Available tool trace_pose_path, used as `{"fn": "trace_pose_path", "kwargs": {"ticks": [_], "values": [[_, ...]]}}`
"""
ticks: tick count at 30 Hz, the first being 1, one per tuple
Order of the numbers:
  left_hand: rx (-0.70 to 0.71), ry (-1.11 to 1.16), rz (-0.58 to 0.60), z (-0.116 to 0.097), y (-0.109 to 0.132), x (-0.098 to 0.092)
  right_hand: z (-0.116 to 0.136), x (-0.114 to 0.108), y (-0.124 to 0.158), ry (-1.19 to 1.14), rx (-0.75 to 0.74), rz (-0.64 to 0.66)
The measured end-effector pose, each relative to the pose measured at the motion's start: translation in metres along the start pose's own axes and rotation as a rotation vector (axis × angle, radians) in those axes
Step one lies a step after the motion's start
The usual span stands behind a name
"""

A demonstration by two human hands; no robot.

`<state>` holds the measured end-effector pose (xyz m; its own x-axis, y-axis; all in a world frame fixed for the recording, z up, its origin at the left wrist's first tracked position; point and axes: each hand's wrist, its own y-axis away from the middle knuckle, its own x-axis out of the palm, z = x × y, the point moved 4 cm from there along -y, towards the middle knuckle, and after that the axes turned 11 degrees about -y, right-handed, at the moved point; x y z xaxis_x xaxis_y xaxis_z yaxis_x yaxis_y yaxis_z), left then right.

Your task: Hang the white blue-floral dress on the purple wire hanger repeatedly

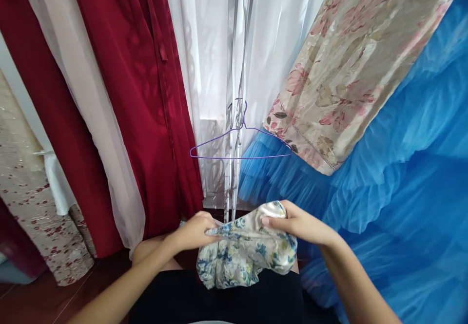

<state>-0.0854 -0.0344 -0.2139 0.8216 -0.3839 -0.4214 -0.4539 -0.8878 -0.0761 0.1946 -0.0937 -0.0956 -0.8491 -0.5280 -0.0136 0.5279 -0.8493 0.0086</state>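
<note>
Both my hands hold a small bunched garment of shiny cream fabric with blue flowers [246,251] over my lap. My left hand [193,230] pinches its left edge with closed fingers. My right hand [298,224] grips its upper right edge, thumb on top. An empty purple wire hanger [240,144] hangs just above and beyond the garment, in front of a white sheer curtain [215,70].
Hanging clothes surround me: a dark red dress [139,95] on the left, a cream floral satin garment [347,66] at upper right, a bright blue tulle skirt [402,192] filling the right. A beige spotted fabric [25,202] hangs far left over a dark wooden floor [40,299].
</note>
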Motion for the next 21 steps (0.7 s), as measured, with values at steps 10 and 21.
{"fn": "trace_pose_path", "kwargs": {"ticks": [10,21], "values": [[0.091,-0.184,-0.585,-0.044,-0.072,-0.186,0.013,-0.087,-0.129,0.605,-0.412,-0.594],[0.478,-0.741,-0.518,-0.145,-0.103,-0.161,-0.003,-0.044,-0.142,0.896,-0.308,-0.648]]}}
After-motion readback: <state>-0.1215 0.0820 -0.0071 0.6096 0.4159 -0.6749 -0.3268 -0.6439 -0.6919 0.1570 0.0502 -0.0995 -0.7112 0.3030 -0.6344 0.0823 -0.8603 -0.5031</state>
